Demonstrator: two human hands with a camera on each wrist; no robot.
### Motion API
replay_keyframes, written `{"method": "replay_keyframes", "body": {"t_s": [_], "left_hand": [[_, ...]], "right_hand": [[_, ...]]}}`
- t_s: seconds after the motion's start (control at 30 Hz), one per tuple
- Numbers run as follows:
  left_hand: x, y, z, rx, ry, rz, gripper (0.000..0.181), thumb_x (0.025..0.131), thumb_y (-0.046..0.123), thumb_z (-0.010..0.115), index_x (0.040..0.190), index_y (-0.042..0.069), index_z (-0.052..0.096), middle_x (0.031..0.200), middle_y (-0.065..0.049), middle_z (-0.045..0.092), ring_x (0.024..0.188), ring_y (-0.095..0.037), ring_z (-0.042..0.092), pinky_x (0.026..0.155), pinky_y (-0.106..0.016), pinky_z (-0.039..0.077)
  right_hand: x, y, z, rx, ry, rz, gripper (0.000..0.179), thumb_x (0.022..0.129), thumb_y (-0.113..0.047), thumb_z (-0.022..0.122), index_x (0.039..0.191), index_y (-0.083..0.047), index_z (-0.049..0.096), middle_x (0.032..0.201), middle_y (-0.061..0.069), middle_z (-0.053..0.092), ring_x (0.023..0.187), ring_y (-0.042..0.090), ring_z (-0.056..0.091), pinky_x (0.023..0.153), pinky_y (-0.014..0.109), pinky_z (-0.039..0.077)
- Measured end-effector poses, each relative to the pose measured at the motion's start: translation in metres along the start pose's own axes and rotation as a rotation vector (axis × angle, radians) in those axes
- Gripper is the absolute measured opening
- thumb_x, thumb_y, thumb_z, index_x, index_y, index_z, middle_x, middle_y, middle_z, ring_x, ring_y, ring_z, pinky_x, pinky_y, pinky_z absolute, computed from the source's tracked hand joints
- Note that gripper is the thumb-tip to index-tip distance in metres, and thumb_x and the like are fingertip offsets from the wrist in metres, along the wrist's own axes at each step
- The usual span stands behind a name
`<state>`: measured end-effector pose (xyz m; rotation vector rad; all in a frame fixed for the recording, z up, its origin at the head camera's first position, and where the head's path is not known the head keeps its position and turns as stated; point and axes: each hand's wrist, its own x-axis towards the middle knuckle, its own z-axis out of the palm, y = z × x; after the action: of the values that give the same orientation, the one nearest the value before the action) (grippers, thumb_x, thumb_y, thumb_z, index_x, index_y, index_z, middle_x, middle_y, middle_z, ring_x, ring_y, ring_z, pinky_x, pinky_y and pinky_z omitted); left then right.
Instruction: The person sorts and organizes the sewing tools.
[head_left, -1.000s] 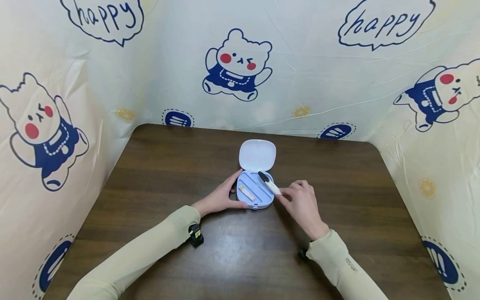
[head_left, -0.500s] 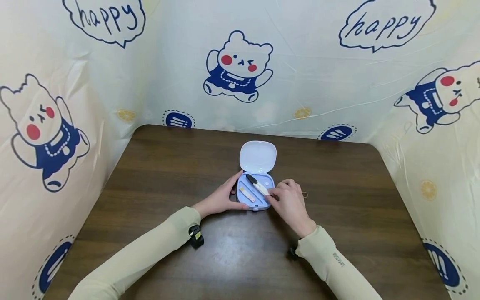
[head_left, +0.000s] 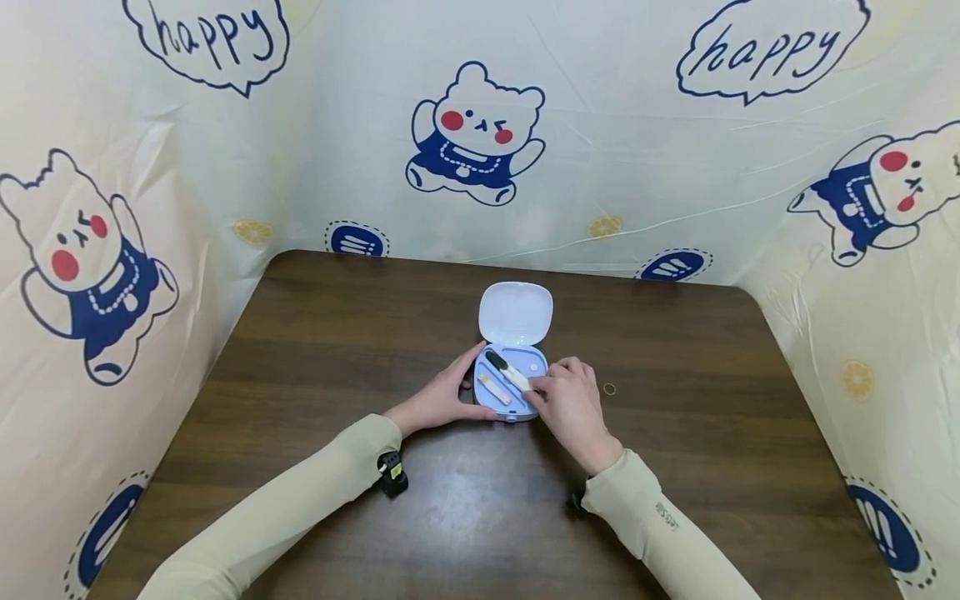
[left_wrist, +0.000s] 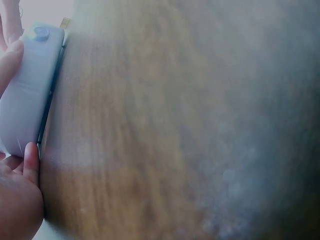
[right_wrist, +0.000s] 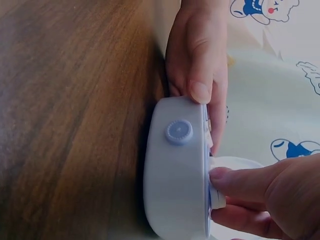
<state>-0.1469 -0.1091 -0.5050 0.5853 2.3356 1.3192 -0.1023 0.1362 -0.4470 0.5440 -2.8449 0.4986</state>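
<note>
A small blue case (head_left: 536,364) stands on the table, its white lid (head_left: 516,312) raised at the back. My left hand (head_left: 442,398) grips the case from its left side, thumb at the front edge and fingers toward the back. Between thumb and fingers, my right hand (head_left: 573,408) pinches the white end of a short marker-like stick with a black end (head_left: 507,368). The stick lies slanted over a slot in the case. Left of it, a shorter pale stick with a yellow end (head_left: 493,388) rests in another slot. The right wrist view shows the round front button (right_wrist: 179,131).
A thin yellowish ring (head_left: 609,389) lies on the dark wooden table (head_left: 360,333), right of my right hand. Printed cloth (head_left: 630,150) hangs behind the table and along both sides.
My right hand has moved left with the stick, bringing it from the case's right edge over the slots. The yellowish ring has come into sight. My left hand holds still.
</note>
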Motion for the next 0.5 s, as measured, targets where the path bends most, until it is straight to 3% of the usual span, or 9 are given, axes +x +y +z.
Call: {"method": "replay_keyframes", "body": {"t_s": [0.5], "left_hand": [[-0.0012,0.0029,0.0002,0.003,0.0,-0.006,0.117,0.085,0.043,0.087,0.169,0.025,0.009,0.172,-0.01,0.019,0.134,-0.025,0.051,0.111,-0.043,0.044]], "right_hand": [[-0.0086,0.0004,0.0027,-0.006,0.028,-0.022,0.019,0.088,-0.021,0.085,0.104,-0.009,0.084,0.084,0.005,0.064,0.098,0.031,0.055,0.096,0.054,0.044]]}}
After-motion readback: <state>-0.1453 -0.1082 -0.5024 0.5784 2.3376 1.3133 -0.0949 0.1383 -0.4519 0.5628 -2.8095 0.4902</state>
